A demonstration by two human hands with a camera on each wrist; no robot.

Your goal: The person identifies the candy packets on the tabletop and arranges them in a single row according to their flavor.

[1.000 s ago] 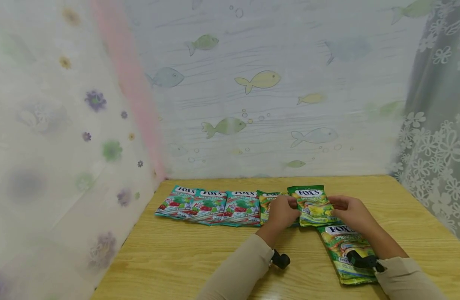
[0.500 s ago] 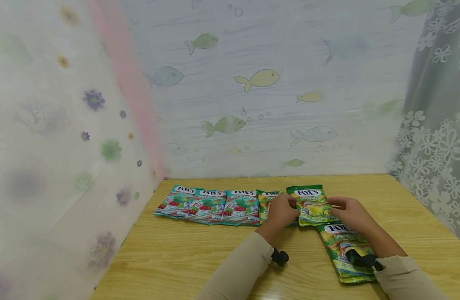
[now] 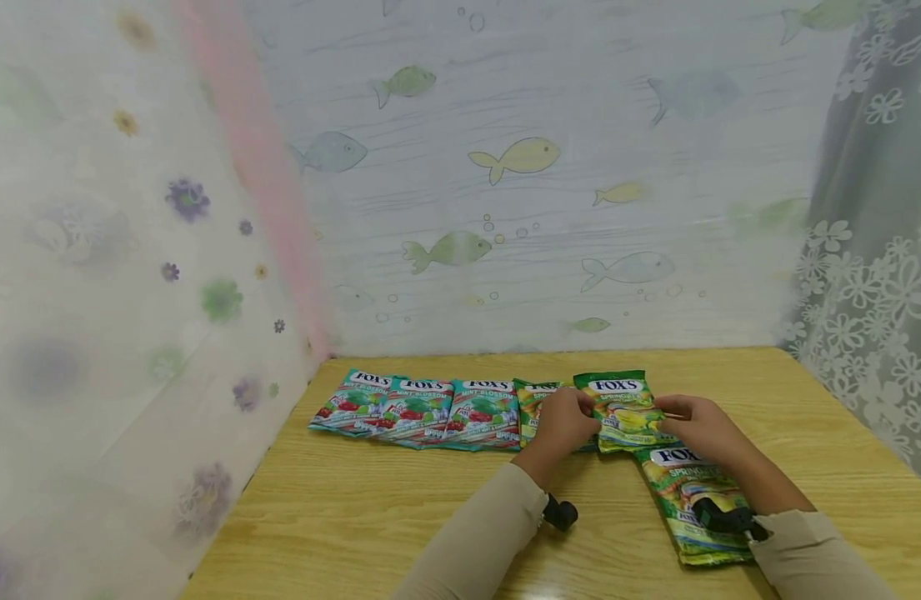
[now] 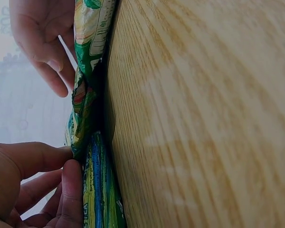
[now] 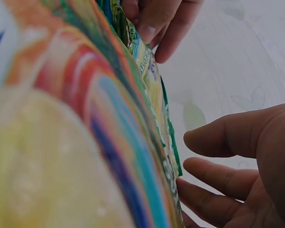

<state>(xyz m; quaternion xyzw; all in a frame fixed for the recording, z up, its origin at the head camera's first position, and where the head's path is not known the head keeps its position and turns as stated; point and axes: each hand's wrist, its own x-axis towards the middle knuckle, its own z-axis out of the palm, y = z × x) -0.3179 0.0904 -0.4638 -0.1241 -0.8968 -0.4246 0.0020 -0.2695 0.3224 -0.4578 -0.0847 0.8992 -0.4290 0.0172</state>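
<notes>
A green Fox's Spring Tea candy bag lies at the right end of a row on the table. My left hand pinches its left edge between thumb and finger; the left wrist view shows that grip up close. My right hand is at the bag's right edge, fingers relaxed and slightly spread, fingertips right by the edge in the right wrist view. Another green candy bag is partly hidden behind my left hand. Nearer me, a third green bag lies under my right wrist.
Three teal Fox's Mint Blossom bags overlap in a row to the left on the wooden table. A fish-patterned wall covering rises behind the table, with a floral sheet at left and a lace curtain at right.
</notes>
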